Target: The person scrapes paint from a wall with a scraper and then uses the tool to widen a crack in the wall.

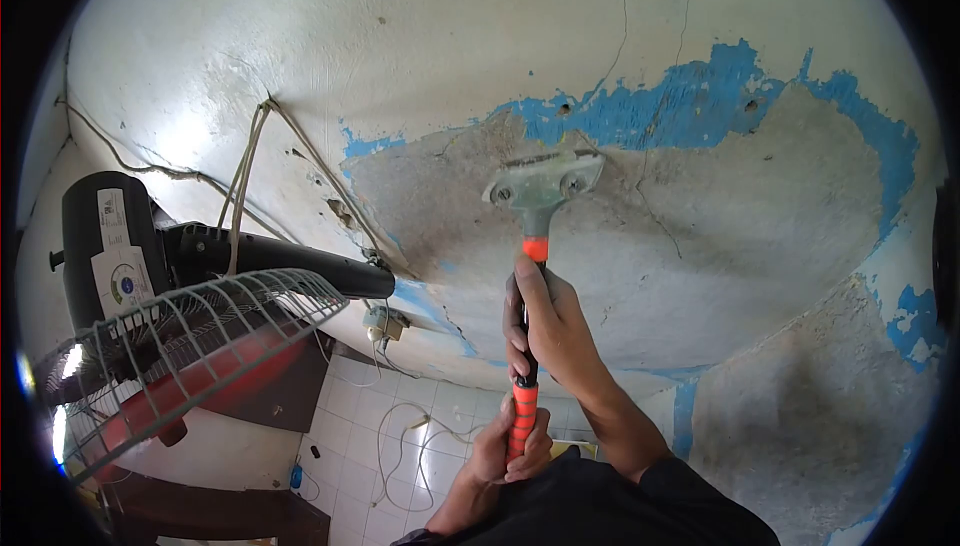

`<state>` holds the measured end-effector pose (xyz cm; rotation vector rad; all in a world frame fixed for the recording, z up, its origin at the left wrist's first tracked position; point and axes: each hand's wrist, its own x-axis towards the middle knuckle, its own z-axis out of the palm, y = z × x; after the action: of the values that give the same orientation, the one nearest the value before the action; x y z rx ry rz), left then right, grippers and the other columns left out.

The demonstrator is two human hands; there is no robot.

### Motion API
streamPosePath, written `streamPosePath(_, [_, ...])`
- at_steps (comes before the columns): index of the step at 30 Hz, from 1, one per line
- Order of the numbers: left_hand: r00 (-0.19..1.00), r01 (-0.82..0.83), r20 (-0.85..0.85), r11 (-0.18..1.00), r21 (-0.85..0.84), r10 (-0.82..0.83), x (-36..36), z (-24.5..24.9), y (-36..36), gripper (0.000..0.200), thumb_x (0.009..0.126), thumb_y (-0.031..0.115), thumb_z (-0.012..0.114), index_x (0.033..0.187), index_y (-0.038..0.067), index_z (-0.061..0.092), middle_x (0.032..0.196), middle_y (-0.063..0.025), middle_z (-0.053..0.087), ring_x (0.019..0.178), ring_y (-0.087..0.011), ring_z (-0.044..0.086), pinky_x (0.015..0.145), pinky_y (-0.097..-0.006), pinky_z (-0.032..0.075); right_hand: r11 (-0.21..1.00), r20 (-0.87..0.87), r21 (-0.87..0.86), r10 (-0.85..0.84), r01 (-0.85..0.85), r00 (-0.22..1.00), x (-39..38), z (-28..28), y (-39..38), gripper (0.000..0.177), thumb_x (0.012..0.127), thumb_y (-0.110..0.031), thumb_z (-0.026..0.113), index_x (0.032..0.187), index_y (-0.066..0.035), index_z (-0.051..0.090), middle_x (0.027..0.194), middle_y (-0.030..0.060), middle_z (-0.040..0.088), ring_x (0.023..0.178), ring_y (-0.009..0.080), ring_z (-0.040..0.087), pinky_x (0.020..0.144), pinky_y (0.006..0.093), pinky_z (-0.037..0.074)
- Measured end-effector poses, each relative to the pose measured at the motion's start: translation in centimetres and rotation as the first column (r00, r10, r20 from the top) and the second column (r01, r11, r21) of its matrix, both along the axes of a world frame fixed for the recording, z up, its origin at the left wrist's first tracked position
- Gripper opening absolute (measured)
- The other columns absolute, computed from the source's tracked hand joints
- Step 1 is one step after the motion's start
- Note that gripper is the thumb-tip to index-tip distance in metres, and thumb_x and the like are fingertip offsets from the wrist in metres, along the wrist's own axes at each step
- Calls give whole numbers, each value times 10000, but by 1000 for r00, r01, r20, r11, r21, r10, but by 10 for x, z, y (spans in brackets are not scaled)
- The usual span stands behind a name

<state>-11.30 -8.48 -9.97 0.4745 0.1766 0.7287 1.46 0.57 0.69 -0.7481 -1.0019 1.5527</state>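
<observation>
A long-handled scraper (537, 214) stands upright in front of me, its wide greenish head against the wall (720, 206). The blade edge sits just below a strip of blue paint (640, 118), where bare grey plaster begins. My right hand (548, 324) is wrapped round the black middle of the handle, below an orange band. Lower down, my left hand (512, 443) grips the orange and black ribbed end, close to my dark shirt (590, 506).
At left a black fan (210, 331) with a wire guard and blurred red blades reaches toward the wall. Cords (240, 181) hang from the wall beside it. A small socket box (385, 324) sits lower, and a loose cable (420, 426) lies on the white tiled floor (345, 426).
</observation>
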Motion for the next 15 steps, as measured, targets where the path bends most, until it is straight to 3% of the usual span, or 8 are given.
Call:
streamPosePath(9, [1000,12,28,1000,-29,-11,5,3,-5,605,963,604,310,743,50,414,439,8,357,301,-82,301,307,-212,254,1000,13,-4,11,-11,1000,2,2,-2,436,1003,-412,405,776,-39,415,469,19,399,296,132,396,319,300,394])
streamPosePath(15, [1000,-20,-12,996,83,21,15,-5,0,630,959,632,264,735,63,417,457,7,386,309,-80,319,326,-216,264,998,61,56,30,-33,998,7,-2,1,447,1012,-448,362,815,-50,409,477,25,393,292,128,398,323,281,386])
